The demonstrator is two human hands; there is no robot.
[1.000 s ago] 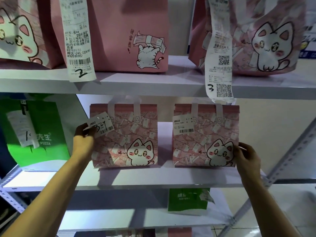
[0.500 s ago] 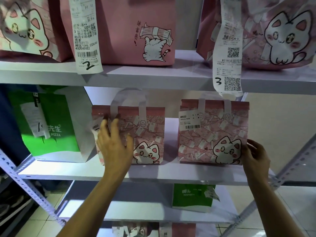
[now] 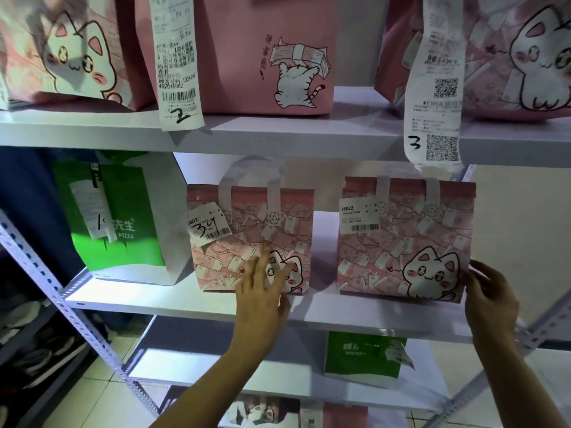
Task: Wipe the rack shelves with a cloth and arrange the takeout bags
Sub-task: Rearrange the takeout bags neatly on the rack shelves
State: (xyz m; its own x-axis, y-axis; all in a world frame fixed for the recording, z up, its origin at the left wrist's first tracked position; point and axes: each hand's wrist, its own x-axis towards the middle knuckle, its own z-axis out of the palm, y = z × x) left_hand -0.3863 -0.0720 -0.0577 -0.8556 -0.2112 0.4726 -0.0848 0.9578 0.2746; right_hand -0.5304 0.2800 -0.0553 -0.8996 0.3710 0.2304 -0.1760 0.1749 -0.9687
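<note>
Two pink cat-print takeout bags stand upright on the middle shelf (image 3: 324,310) of a white metal rack. The left pink bag (image 3: 262,230) carries a tag marked 34. My left hand (image 3: 262,291) is open with fingers spread, in front of that bag's lower face; I cannot tell if it touches. The right pink bag (image 3: 401,236) has a barcode label, and my right hand (image 3: 491,295) rests with curled fingers against its lower right edge. A green and white pizza bag (image 3: 123,217) stands left of them. No cloth is in view.
The top shelf (image 3: 278,131) holds three larger pink cat bags with long receipts (image 3: 177,66) (image 3: 432,88) hanging over its edge. A small green bag (image 3: 361,356) sits on the lower shelf. Perforated rack posts (image 3: 61,304) slant at both sides. Tiled floor lies below.
My left hand left the tagged upper left corner of the left bag, moved right and down, and now hovers open at its lower front. The right hand stayed at the right bag's edge.
</note>
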